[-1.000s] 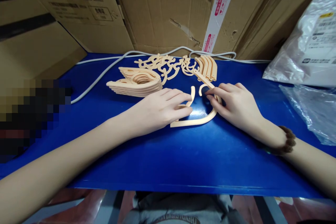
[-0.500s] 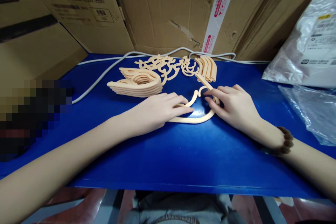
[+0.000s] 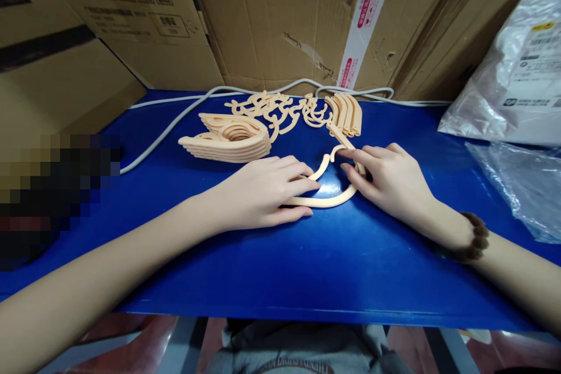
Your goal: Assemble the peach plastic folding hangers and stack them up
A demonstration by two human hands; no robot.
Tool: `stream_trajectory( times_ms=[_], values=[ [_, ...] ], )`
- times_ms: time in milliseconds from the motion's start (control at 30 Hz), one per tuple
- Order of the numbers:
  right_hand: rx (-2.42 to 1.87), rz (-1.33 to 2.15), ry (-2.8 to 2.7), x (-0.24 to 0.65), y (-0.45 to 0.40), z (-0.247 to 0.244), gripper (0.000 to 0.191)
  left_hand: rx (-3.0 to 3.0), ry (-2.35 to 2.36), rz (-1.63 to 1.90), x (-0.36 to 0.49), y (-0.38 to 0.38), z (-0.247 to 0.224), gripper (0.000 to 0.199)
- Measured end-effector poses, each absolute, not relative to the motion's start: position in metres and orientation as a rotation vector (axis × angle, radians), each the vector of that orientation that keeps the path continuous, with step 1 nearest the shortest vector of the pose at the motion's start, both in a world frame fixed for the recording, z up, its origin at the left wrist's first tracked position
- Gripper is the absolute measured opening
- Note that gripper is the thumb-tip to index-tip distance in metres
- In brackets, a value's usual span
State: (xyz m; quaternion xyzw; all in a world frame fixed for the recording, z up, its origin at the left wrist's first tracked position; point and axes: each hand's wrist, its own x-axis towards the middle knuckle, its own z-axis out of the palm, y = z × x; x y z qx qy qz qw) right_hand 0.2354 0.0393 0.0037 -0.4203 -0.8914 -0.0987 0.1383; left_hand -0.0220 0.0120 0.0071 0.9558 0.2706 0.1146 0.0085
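Note:
A beige plastic clothes hanger [image 3: 324, 203] lies on the blue table between my hands, its curved lower bar and part of its hook side showing. My left hand [image 3: 263, 193] grips the left part, fingers over the upper piece and thumb along the lower bar; the hanger's left end is hidden under the palm. With thumb and fingertips, my right hand [image 3: 385, 178] holds the right part near a small curved hook [image 3: 336, 152]. Beyond my left hand stands a stack of beige hanger pieces [image 3: 232, 146], nested together.
Loose beige hooks [image 3: 284, 111] are heaped at the back, beside a row of curved arms [image 3: 346, 114]. A white cable [image 3: 175, 123] runs along cardboard boxes [image 3: 280, 23]. At the right are a white plastic parcel [image 3: 512, 70] and clear plastic wrap [image 3: 521, 187].
My left thumb has come out in front of the hanger's lower bar, where it was hidden before. The right hand has barely shifted.

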Motion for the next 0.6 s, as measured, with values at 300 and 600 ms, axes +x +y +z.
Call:
stream_trajectory(
  times_ms=[300,600],
  values=[
    [-1.242,-0.288,-2.58,0.2339,0.0383,0.0044,0.033,3.029,0.806,0.404,-0.0199,0.0104,0.005,0.029],
    [-1.254,-0.28,-2.58,0.2335,0.0389,0.0039,0.034,3.015,0.808,0.361,-0.0184,0.0092,0.0045,0.029]
  ],
)
